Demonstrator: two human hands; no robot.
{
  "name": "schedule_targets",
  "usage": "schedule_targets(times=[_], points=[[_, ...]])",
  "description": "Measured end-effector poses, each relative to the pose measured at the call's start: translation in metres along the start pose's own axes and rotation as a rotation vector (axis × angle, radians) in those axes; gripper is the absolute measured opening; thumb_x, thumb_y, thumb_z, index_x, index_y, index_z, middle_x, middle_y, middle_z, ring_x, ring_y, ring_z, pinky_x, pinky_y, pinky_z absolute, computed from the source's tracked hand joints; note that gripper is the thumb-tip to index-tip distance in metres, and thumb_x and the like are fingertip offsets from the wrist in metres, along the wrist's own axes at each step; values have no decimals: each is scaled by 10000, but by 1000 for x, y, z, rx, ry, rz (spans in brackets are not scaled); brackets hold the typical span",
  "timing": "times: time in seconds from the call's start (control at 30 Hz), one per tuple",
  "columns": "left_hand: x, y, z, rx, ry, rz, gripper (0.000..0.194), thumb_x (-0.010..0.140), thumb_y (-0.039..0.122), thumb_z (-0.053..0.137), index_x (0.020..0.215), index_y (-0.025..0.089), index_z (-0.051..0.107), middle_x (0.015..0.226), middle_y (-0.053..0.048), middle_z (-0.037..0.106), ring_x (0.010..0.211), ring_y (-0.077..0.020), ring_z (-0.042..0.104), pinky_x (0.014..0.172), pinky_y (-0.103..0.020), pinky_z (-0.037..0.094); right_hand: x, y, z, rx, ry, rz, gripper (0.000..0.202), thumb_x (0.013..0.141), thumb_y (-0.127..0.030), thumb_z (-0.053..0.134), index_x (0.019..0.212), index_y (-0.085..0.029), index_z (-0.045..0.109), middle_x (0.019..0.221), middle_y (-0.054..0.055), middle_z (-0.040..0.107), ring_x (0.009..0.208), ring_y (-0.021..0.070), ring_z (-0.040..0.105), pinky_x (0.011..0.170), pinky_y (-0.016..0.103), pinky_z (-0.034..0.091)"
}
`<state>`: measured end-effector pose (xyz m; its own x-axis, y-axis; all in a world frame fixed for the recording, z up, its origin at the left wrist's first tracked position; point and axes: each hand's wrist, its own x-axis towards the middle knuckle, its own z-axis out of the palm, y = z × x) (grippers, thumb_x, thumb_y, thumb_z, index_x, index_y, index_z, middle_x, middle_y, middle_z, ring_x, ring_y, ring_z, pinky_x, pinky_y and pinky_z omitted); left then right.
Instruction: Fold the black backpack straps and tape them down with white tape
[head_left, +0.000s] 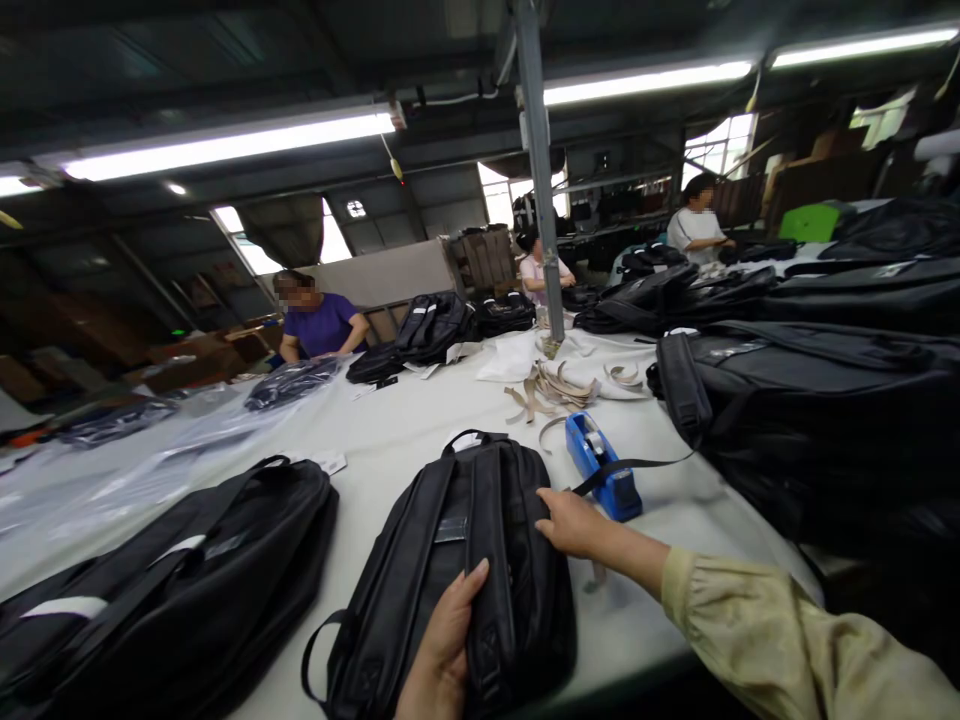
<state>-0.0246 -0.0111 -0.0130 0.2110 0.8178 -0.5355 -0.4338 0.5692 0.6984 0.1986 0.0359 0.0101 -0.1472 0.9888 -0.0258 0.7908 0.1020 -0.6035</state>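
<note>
A black backpack (442, 530) lies on the white table in front of me, its shoulder straps facing up and its top handle pointing away. My left hand (450, 625) is closed around the lower part of a shoulder strap, thumb on top and the other fingers mostly hidden. At the bag's right edge, my right hand (574, 522) has curled fingers gripping its side; the exact part held is hidden. Just beyond that hand stands a blue tape dispenser (604, 468). A thin black webbing strap (645, 463) crosses over it toward the bags on the right.
Another black backpack (202, 570) lies at left. Stacked black bags (825, 410) line the right side. Beige strips (559, 388) lie near a metal post (541, 180). Plastic-wrapped bags (292, 382) lie by a person in purple (319, 325); two other people are farther back.
</note>
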Motion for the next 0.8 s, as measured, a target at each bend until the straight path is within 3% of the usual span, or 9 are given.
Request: schedule_targets(times=[0.1,0.17,0.27,0.37,0.5,0.57,0.67,0.73,0.8], points=[[0,0,1,11,36,2,239,771,236,743,925,80,647,773,-144,756,728,-294,736,710,-421,621,-16,12,3,58,185,9,472,882,-292,512,1333,-156,488,898,82,698,907,224,655,835,299,453],[0,0,1,19,62,0,225,772,229,740,913,78,650,759,-141,754,684,-282,733,690,-408,624,-26,25,3,25,279,45,323,908,-258,449,1191,-172,580,911,76,686,908,208,646,837,289,441],[1,0,1,35,87,-6,220,768,218,744,915,80,656,721,-128,749,649,-271,728,654,-381,628,-33,44,10,-107,224,177,225,884,-306,501,980,-163,647,1032,121,655,999,249,620,866,322,440],[1,1,2,38,103,-5,218,769,208,741,931,90,656,709,-117,748,638,-263,727,627,-359,629,-28,56,24,-159,111,278,329,835,-407,590,1035,-152,646,1082,157,637,1031,299,610,872,367,456],[-3,2,5,19,135,-18,184,776,182,727,921,96,652,710,-110,749,619,-254,724,614,-347,628,-19,60,38,-128,107,243,180,818,-270,605,945,-160,669,1109,163,633,1031,295,606,875,369,460],[-5,5,7,0,154,-44,150,787,174,714,897,95,651,715,-111,750,609,-249,722,616,-344,626,-19,59,38,24,158,198,153,856,-203,516,828,-161,660,973,128,666,962,255,622,854,352,470],[-9,14,10,-38,149,-121,95,823,164,667,857,77,654,707,-118,746,598,-234,718,622,-329,620,-24,50,26,530,205,141,253,907,-243,400,851,-155,631,759,49,634,752,177,641,708,292,511],[-10,24,10,-59,125,-184,114,850,168,632,849,57,658,699,-127,741,600,-225,717,615,-315,613,-28,36,12,828,125,124,275,905,-288,388,978,-158,619,680,-4,581,563,129,600,533,236,482],[-12,36,11,-63,103,-231,148,868,179,609,860,41,661,703,-135,739,615,-222,719,618,-310,609,-32,19,-3,907,-33,139,281,852,-268,451,1061,-173,613,612,-44,541,414,89,510,409,190,399]])
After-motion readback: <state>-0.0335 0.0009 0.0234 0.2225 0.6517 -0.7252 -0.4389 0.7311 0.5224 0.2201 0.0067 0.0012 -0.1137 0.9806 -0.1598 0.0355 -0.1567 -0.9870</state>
